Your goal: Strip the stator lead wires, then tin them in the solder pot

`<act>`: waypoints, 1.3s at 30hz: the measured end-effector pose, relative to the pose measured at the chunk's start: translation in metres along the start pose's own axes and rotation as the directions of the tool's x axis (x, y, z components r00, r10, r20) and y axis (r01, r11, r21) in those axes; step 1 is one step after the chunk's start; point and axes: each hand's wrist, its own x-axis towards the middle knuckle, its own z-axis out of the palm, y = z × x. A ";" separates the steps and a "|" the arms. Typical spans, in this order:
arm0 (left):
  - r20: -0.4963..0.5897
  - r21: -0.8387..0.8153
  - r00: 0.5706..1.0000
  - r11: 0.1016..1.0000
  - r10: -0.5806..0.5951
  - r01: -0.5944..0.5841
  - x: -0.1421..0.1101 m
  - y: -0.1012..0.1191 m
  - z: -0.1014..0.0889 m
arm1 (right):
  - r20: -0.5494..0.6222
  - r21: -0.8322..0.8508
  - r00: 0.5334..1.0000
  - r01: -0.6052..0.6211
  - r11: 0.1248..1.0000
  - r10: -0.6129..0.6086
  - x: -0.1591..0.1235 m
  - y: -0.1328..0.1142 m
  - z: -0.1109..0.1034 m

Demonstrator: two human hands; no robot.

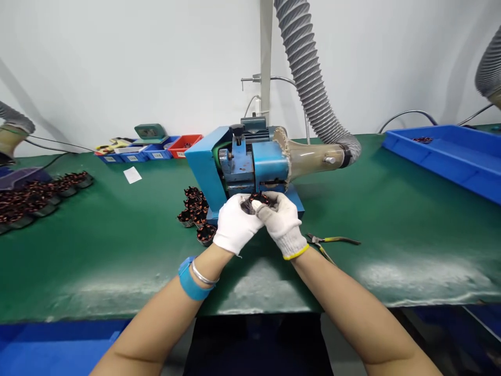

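Both gloved hands close around one motor stator (259, 198), a round black part with copper windings, at the front of a blue belt machine (270, 159). My left hand (237, 222), in a white glove, grips its left side. On the other side my right hand (282, 219) holds it, the thumb across the near edge; this glove has a yellow cuff trim. The fingers behind the part are partly hidden. Several more stators (194, 209) sit just left of the machine, one of them (206, 234) close beside my left wrist.
Cutting pliers (329, 241) with yellow handles lie right of my right hand. Many stators (35, 201) stand at far left. Small bins (156, 152) line the back, and a large blue tray (450, 149) is at right. A grey hose (309, 68) rises from the machine.
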 end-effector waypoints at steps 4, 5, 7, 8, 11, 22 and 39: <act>-0.035 -0.036 0.999 0.999 0.008 -0.009 0.006 0.014 0.010 | -0.059 0.025 0.996 0.063 0.998 -0.062 0.011 -0.006 -0.008; -0.041 -0.052 0.999 0.999 0.012 -0.014 0.006 0.017 0.012 | -0.069 0.016 0.995 0.071 0.997 -0.069 0.012 -0.008 -0.009; -0.046 -0.073 0.999 0.997 0.010 -0.014 0.006 0.020 0.015 | -0.086 -0.011 0.994 0.068 0.998 -0.069 0.012 -0.012 -0.012; -0.049 -0.081 0.999 0.997 0.010 -0.014 0.006 0.020 0.016 | -0.091 -0.025 0.994 0.066 0.998 -0.068 0.011 -0.013 -0.012; -0.088 -0.130 0.995 0.990 0.036 -0.048 0.001 0.012 0.016 | -0.075 -0.107 0.994 0.073 0.992 -0.081 0.006 -0.015 -0.012; -0.182 -0.025 0.887 0.900 0.425 -0.436 -0.009 -0.015 0.012 | 0.076 -0.130 0.974 0.224 0.966 -0.215 0.001 -0.002 -0.013; -0.127 0.029 0.810 0.818 0.573 -0.575 -0.005 -0.020 0.013 | 0.062 -0.115 0.994 0.092 0.989 -0.085 0.015 -0.008 -0.026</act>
